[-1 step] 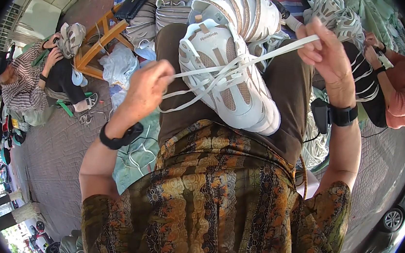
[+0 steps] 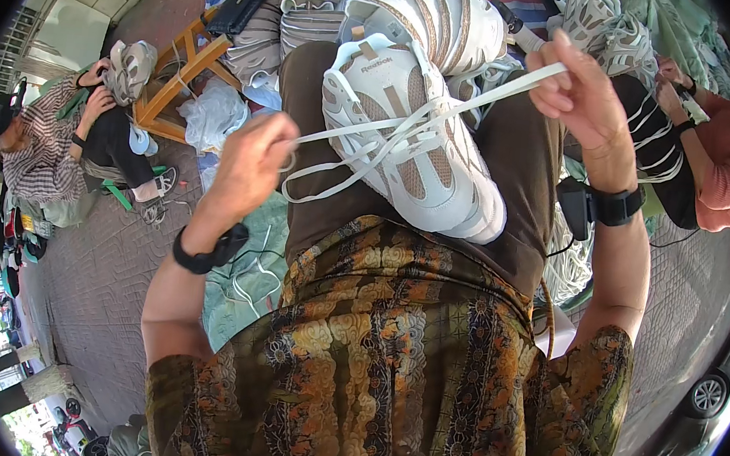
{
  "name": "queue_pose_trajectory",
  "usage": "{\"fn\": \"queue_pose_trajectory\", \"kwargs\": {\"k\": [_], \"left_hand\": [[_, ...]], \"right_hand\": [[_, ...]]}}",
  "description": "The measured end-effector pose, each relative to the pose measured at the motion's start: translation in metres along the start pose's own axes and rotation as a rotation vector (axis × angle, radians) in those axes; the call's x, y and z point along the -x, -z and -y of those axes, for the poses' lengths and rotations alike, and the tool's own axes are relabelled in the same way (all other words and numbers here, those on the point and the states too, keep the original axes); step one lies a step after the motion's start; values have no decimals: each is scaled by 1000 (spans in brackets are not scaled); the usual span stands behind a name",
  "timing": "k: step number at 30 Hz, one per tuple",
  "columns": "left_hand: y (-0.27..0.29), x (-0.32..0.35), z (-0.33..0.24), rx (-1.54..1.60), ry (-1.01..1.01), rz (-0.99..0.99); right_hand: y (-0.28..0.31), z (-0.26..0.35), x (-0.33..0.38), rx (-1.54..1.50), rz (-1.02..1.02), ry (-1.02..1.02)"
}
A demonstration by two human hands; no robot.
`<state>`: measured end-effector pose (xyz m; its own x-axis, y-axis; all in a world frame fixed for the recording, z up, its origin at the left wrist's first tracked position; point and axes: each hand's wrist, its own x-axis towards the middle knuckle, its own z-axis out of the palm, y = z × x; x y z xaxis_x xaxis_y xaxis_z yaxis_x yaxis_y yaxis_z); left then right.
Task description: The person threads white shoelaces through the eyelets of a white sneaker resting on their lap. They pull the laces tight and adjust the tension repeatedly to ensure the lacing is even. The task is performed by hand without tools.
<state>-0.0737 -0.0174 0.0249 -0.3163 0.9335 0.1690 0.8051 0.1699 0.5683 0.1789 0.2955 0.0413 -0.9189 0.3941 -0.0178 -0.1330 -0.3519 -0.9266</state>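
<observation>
The left hand (image 2: pixel 248 164) sits at about nine o'clock from the picture's middle, fingers curled shut in a pinch, its bare forearm rising from seven o'clock. The right hand (image 2: pixel 576 90) is raised toward one o'clock, fingers also pinched closed, its forearm climbing steeply from four o'clock.

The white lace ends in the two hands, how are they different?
The left hand grips its white lace end low beside the white and beige mesh sneaker; the right hand pulls its white lace end higher, past the shoe. The left lace trails a slack loop; the right one is taut. Both run from the same sneaker.
</observation>
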Motion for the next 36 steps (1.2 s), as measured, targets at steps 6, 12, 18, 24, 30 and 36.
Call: {"fn": "queue_pose_trajectory", "kwargs": {"k": [6, 12, 18, 24, 30, 36], "left_hand": [[61, 94, 92, -207, 310, -132], [114, 216, 211, -575, 572, -284], [54, 142, 207, -513, 374, -172], [-1, 51, 69, 44, 162, -245], [-54, 3, -47, 102, -189, -182], [-66, -26, -59, 33, -223, -164]], "right_hand": [[-41, -39, -21, 203, 18, -36], [-60, -79, -39, 224, 150, -17], [-52, -66, -26, 365, 140, 67], [-64, -52, -11, 803, 84, 297], [-78, -64, -22, 1293, 143, 611], [-77, -63, -31, 1169, 150, 591]]}}
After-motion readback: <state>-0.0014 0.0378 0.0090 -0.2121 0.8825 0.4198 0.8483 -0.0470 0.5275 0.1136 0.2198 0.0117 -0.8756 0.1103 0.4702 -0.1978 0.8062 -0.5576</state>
